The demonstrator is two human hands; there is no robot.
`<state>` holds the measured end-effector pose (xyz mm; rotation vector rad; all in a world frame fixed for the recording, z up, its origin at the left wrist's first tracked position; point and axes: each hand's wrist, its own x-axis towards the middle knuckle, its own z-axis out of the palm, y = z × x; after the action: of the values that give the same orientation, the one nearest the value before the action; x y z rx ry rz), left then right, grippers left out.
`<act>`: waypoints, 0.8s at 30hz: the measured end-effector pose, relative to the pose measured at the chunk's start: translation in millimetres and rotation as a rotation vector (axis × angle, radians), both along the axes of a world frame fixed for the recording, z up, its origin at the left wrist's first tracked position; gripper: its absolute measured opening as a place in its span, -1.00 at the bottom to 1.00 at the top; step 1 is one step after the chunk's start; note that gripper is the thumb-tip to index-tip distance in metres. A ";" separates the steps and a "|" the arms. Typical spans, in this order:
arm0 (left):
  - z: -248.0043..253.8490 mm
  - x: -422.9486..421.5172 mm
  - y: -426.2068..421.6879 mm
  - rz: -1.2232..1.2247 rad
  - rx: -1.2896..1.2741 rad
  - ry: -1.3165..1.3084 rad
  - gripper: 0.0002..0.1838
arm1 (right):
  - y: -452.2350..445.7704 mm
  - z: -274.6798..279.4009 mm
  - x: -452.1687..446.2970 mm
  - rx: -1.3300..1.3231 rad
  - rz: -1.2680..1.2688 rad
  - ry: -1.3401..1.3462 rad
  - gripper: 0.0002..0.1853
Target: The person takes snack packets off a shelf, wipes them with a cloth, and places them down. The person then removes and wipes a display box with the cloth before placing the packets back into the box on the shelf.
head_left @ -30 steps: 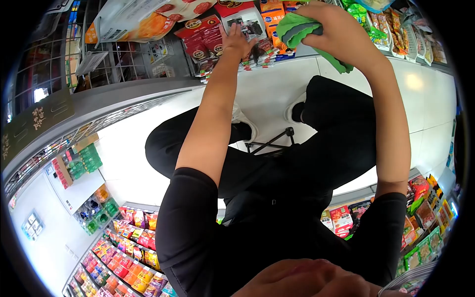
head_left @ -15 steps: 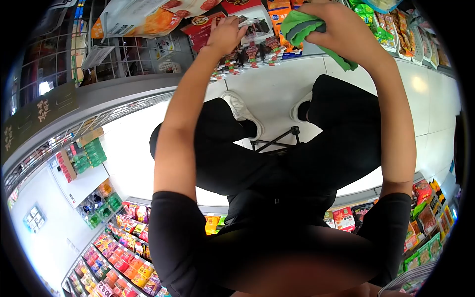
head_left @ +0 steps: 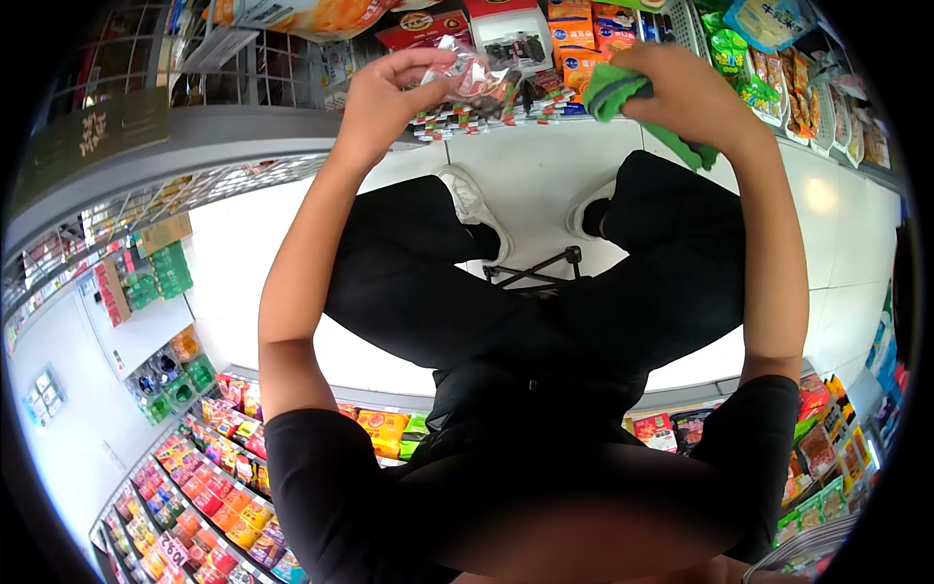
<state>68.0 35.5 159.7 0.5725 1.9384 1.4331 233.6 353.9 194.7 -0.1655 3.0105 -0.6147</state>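
My left hand [head_left: 384,102] pinches a small clear plastic snack packet [head_left: 479,80] between thumb and fingers, above the front of the low shelf. Beneath and beside it lie more small dark packets with red-and-green edges [head_left: 452,125]. A white-and-red open box [head_left: 516,47] holding dark packets is just behind. My right hand [head_left: 693,92] is closed around a crumpled green cloth [head_left: 615,90], whose loose end hangs toward the floor. Orange snack packets [head_left: 574,37] stand near the cloth, to its left and behind it.
A grey wire rack [head_left: 263,136] runs along the left. White plastic baskets [head_left: 825,115] of snacks line the shelf at right. Between my white shoes [head_left: 469,204] and legs stands a black folding stool frame [head_left: 535,268]. Stocked snack shelves [head_left: 214,496] are behind me.
My left hand has lifted a clear packet from the shelf and drawn back toward me. My right hand, still gripping the green cloth, has shifted slightly down and to the right.
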 end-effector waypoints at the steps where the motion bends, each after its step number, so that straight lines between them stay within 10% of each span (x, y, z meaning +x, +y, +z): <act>1: -2.0 -0.6 -0.4 -0.002 0.046 -0.015 -0.63 | -2.0 -2.6 0.4 -0.032 0.040 -0.058 -0.52; 17: -25.0 -5.6 10.1 -0.115 -0.024 -0.246 -0.66 | 6.5 -9.8 -6.0 -0.212 0.120 -0.319 -0.56; 24: -6.8 23.4 22.0 0.218 0.405 -0.692 -0.71 | -7.7 -0.7 -11.7 -0.304 0.101 -0.139 -0.57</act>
<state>91.4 57.5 152.9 0.0048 1.1963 1.8673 221.9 346.2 194.1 -0.2747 2.7409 -1.0246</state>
